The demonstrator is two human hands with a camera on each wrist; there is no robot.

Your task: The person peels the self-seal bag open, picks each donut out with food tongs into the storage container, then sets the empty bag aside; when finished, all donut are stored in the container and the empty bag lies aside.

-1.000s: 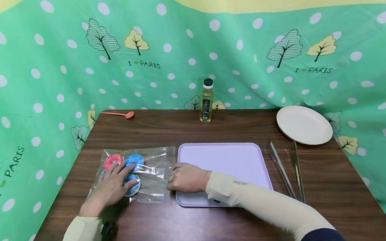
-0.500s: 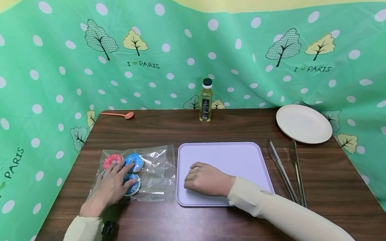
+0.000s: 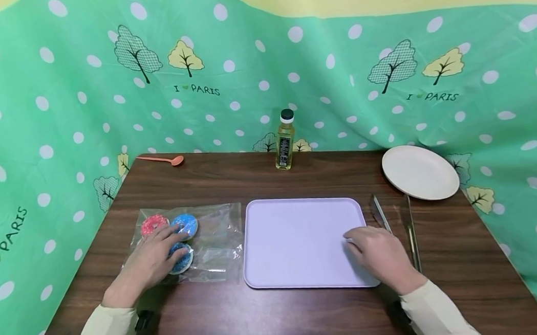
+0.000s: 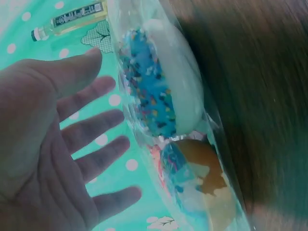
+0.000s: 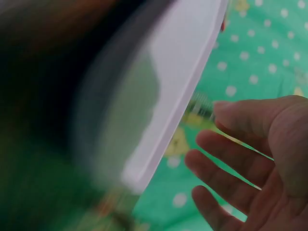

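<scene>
My left hand (image 3: 145, 259) lies over the left part of a clear plastic bag (image 3: 223, 226), fingers spread. Inside the bag are a pink doughnut (image 3: 152, 224), a bright blue doughnut (image 3: 188, 225) and a darker blue doughnut (image 3: 183, 261). In the left wrist view the fingers (image 4: 98, 132) are extended beside the bag, where a blue doughnut (image 4: 149, 82) shows colourful sprinkles. My right hand (image 3: 385, 257) is over the right edge of a lilac tray (image 3: 296, 242), with nothing in it. The right wrist view shows its fingers (image 5: 231, 159) relaxed and apart.
Long metal tongs (image 3: 411, 225) lie right of the tray, partly behind the right hand. A white plate (image 3: 420, 172) sits at the back right. An oil bottle (image 3: 285, 143) stands at the back, and an orange spoon (image 3: 176, 161) lies at the back left.
My right hand has left the bag's right edge and moved right across the tray to its far right side. The left hand has stayed over the doughnuts.
</scene>
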